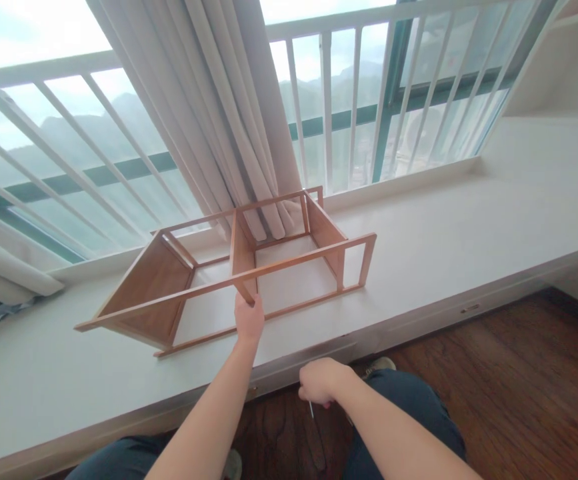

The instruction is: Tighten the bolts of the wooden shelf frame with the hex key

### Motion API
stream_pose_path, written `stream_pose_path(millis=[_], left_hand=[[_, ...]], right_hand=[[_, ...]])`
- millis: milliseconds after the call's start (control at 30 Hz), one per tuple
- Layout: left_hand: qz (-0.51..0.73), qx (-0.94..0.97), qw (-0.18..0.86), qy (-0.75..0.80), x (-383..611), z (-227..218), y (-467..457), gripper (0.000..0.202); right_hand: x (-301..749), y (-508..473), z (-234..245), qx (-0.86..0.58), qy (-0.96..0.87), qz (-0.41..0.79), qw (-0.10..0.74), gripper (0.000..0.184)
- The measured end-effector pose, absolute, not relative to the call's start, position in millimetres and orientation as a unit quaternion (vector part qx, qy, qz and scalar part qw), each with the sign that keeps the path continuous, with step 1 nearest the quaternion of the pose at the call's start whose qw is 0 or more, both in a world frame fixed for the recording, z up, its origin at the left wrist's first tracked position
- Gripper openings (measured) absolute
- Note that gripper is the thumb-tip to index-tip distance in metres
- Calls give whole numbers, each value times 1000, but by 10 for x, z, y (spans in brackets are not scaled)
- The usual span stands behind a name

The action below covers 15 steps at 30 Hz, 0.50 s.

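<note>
A brown wooden shelf rack (279, 270) lies on its side on the white window ledge (419, 240). Its shelf panels stand upright between the long rails. My left hand (249, 319) is closed around the edge of the middle panel, just under the upper front rail. Off the front of the ledge, lower and to the right, my right hand (323, 380) is curled shut. A thin, light metal rod (311, 409) pokes down out of its fingers. Most of the rod is hidden in the hand, so its exact kind does not show.
A grey-beige curtain (209, 107) hangs behind the rack, its hem resting on the ledge. White railings (326, 100) run along the window. Below the ledge, a drawer front with a small handle (470, 309) faces the dark wooden floor (513, 380). My knees are close to the ledge.
</note>
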State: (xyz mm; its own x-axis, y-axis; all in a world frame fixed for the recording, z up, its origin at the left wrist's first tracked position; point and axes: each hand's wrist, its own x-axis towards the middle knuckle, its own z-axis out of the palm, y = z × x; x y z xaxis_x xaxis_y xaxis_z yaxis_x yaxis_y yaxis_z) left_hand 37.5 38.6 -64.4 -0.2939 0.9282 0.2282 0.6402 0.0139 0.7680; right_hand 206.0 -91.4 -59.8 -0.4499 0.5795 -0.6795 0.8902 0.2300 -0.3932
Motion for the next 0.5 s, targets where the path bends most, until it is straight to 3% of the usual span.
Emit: stream_pose_path(millis=[500], left_hand=[[365, 527, 149, 753, -397, -532, 307, 30]], right_hand=[[2201, -922, -577, 482, 753, -418, 162, 35]])
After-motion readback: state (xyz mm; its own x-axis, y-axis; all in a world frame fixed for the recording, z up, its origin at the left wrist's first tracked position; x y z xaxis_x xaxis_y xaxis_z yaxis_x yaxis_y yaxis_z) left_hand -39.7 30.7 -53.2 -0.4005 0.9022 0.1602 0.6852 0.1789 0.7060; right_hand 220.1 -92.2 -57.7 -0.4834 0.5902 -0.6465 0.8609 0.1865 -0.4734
